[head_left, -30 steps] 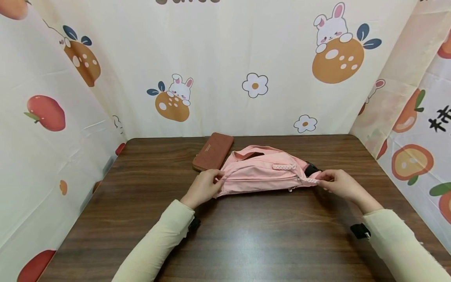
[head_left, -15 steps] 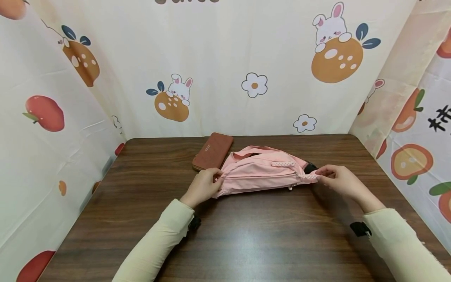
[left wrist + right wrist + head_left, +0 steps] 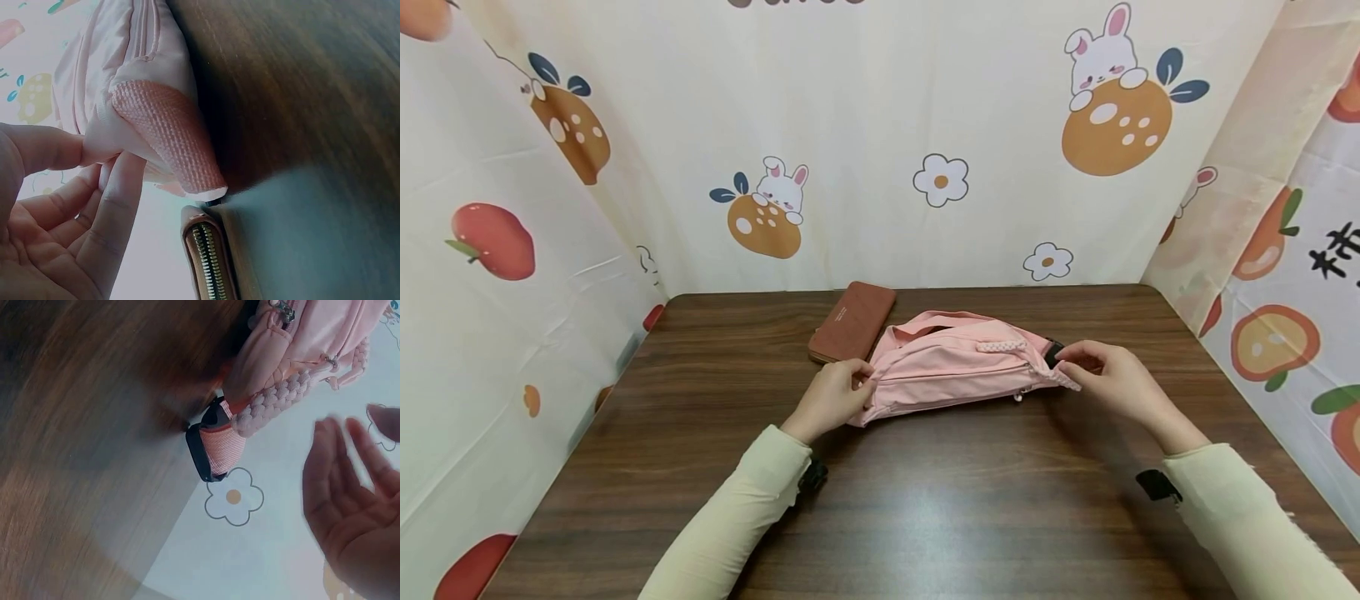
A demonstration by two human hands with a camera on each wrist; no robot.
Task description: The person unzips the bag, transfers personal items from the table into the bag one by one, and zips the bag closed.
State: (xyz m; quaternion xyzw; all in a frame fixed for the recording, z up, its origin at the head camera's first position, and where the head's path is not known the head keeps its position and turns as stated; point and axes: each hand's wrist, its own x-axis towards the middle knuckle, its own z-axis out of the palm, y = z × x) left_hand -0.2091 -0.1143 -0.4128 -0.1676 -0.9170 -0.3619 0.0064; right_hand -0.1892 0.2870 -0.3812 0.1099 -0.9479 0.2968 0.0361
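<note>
A pink waist bag lies on the table in the head view, its strap looped behind it. My left hand pinches the bag's left end between thumb and fingers; in the left wrist view the pink webbing strap hangs beside that grip. At the bag's right end hovers my right hand. The right wrist view shows its fingers apart from the bag, holding nothing. Below them in that view are a braided zipper pull and a black buckle on the strap.
A brown zip wallet lies behind the bag's left end, close to my left hand. The dark wooden table reaches back to a printed curtain, with more curtain on both sides.
My right hand has let go of the bag's right end and risen slightly to the left. The braided pull there now hangs free. My left hand keeps its pinch.
</note>
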